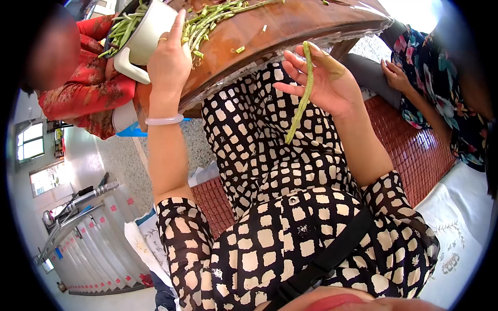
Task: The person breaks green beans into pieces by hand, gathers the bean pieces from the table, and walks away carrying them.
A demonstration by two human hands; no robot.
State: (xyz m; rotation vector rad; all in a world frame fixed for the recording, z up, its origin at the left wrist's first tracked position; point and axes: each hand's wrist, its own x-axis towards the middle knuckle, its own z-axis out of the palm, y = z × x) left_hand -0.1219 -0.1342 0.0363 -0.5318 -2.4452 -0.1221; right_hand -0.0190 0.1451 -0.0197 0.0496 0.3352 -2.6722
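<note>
My right hand (332, 85) holds one long green bean (303, 101) between thumb and fingers, palm turned up. The bean hangs down in front of my dark patterned dress. My left hand (171, 62) is at the table's edge, beside a cream-coloured pot (148, 39) of green beans (124, 28). Its back faces me and its index finger points forward, apart from the curled fingers. A ring and a pale bangle (165, 120) are on this hand and wrist. What lies under the curled fingers is hidden. More long beans (207, 23) lie loose on the wooden table just right of that hand.
Bean bits lie along the wooden table (290, 23). A person in red (91, 98) is by the pot on the left; another in a floral top (441, 93) is on the right. A reddish woven seat mat (397, 147) lies under me.
</note>
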